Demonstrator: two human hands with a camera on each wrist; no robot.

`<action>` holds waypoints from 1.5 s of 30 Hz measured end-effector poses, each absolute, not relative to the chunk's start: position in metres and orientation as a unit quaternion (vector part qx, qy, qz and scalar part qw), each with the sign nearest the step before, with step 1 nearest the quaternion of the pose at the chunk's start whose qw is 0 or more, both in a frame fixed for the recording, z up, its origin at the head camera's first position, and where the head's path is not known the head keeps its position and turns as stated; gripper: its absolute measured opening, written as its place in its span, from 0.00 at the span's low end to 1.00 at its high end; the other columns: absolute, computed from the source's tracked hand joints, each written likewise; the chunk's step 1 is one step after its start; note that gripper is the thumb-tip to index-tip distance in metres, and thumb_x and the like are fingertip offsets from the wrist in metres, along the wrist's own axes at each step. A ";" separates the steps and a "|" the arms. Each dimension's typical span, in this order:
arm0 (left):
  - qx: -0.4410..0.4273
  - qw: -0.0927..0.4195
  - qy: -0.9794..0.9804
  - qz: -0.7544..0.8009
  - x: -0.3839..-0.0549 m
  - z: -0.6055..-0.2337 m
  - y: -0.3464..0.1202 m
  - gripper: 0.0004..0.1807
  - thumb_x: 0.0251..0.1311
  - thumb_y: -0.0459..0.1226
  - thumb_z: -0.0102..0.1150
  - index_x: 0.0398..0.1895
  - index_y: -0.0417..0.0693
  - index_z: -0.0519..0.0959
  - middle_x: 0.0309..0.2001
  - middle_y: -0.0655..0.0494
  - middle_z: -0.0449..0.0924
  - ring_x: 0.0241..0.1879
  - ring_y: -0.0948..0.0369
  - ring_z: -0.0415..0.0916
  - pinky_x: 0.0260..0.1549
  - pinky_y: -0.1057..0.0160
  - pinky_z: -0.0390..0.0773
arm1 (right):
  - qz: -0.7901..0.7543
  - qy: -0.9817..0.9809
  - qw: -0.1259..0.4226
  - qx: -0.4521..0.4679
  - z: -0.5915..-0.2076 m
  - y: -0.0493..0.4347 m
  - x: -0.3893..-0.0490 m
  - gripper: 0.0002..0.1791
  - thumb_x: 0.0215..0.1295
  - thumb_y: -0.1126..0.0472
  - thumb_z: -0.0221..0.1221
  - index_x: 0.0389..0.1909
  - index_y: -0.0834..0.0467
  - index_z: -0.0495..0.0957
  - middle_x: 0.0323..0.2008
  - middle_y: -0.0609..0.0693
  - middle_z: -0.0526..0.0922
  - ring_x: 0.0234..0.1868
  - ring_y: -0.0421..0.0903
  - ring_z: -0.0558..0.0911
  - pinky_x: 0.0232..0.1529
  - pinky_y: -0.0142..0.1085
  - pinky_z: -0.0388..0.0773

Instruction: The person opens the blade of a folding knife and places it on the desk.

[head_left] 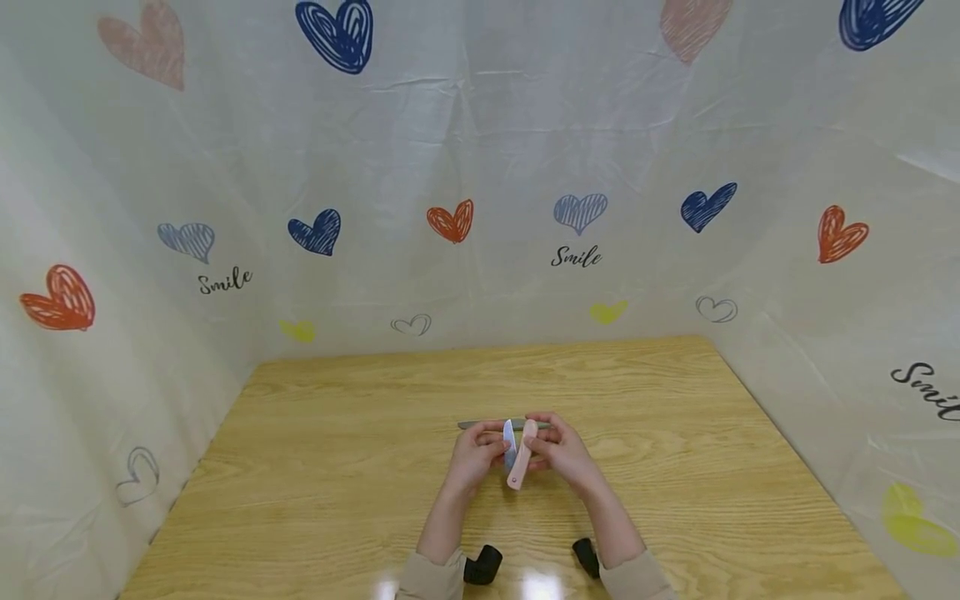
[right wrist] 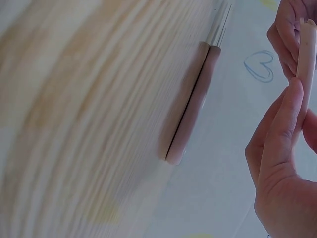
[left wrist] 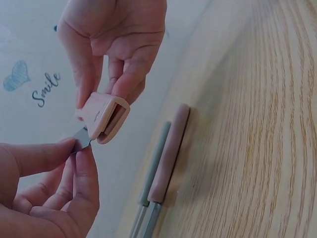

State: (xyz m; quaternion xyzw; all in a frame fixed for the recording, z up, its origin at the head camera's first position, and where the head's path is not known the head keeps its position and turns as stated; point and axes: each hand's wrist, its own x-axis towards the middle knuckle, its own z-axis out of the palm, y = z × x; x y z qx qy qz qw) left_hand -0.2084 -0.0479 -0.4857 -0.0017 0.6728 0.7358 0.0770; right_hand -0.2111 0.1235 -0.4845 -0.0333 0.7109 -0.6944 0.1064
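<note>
Between the two hands is a folding knife with a pink handle (head_left: pixel 522 458) and a pale metal blade (head_left: pixel 510 442) swung part way out. My left hand (head_left: pixel 474 457) pinches the blade between thumb and finger. The handle is gripped by my right hand (head_left: pixel 564 454), its thumb along the near side. In the left wrist view, the handle's end (left wrist: pixel 110 114) shows a long slot, and the blade (left wrist: pixel 81 141) juts out below it. From the right wrist, only the handle (right wrist: pixel 307 69) can be seen, upright, and the blade is hidden.
On the wooden table (head_left: pixel 315 467), beyond the hands, lies a pink-handled knife (left wrist: pixel 169 153) beside a green-handled utensil (left wrist: pixel 156 163). Their metal ends are partly out of frame. Black wrist mounts (head_left: pixel 483 565) sit at the sleeves. A heart-printed curtain (head_left: pixel 480 150) surrounds the table.
</note>
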 end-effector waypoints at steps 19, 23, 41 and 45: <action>-0.043 0.050 0.652 0.755 -0.209 -0.480 -0.057 0.18 0.60 0.20 0.56 0.54 0.25 0.69 0.35 0.45 0.79 0.29 0.62 0.79 0.34 0.53 0.86 | -0.729 0.680 0.076 0.012 -0.481 0.128 -0.209 0.24 0.67 0.73 0.55 0.63 0.70 0.62 0.29 0.52 0.77 0.32 0.46 0.83 0.41 0.48 0.85; -0.045 0.050 0.648 0.759 -0.210 -0.480 -0.060 0.18 0.61 0.20 0.55 0.54 0.25 0.67 0.35 0.45 0.78 0.29 0.60 0.79 0.33 0.52 0.86 | -0.736 0.673 0.071 0.024 -0.480 0.129 -0.209 0.23 0.67 0.74 0.54 0.62 0.70 0.62 0.30 0.53 0.78 0.31 0.46 0.83 0.39 0.45 0.85; -0.071 0.034 0.553 0.829 -0.211 -0.483 -0.058 0.16 0.62 0.17 0.47 0.49 0.30 0.58 0.37 0.46 0.69 0.28 0.62 0.79 0.31 0.67 0.84 | -0.786 0.611 0.057 0.067 -0.478 0.133 -0.208 0.22 0.68 0.73 0.51 0.60 0.68 0.57 0.42 0.62 0.78 0.37 0.46 0.82 0.38 0.34 0.84; -0.076 0.026 0.540 0.838 -0.210 -0.482 -0.056 0.14 0.63 0.17 0.46 0.48 0.32 0.57 0.36 0.47 0.68 0.28 0.62 0.78 0.31 0.69 0.84 | -0.798 0.595 0.056 0.074 -0.477 0.134 -0.210 0.21 0.68 0.73 0.51 0.58 0.66 0.57 0.40 0.61 0.77 0.36 0.45 0.83 0.38 0.33 0.84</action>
